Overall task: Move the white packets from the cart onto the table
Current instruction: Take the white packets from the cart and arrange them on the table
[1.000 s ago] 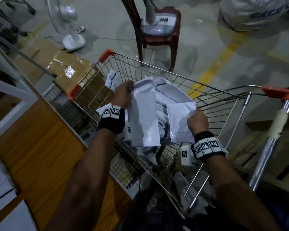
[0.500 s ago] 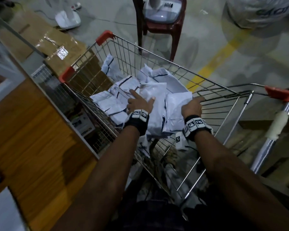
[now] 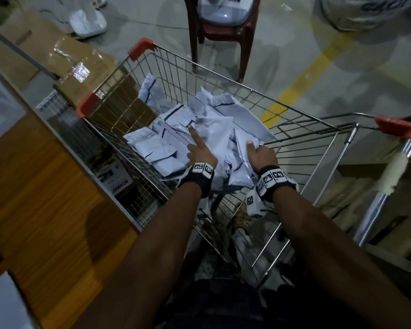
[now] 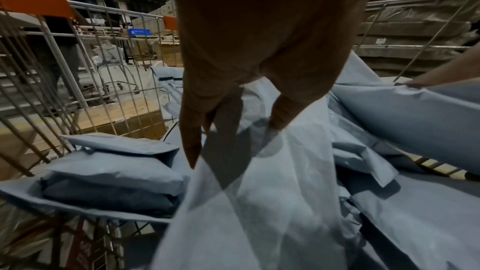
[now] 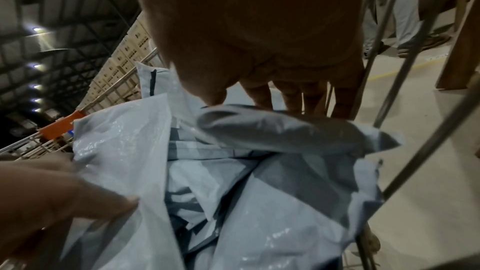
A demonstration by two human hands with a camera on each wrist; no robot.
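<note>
Right hand [image 3: 262,154] pinches top packet [image 3: 243,148] edge; left hand [image 3: 201,153], fingers extended, rests on pile at 9 o'clock; table [image 3: 33,198] farther left.

Both hands have dropped the lifted white packets [image 3: 214,131] back into the cart [image 3: 294,110] and now sort through the pile.

Both forearms are bare, with no sleeves reaching them. The left wrist band [image 3: 197,178] is black, topped by a row of white squares printed with black coded markers. The right wrist band [image 3: 274,182] matches it, and a white block [image 3: 252,202] bearing another such marker hangs at its left side. Dark clothing [image 3: 214,302] shows below, at the near edge.
</note>
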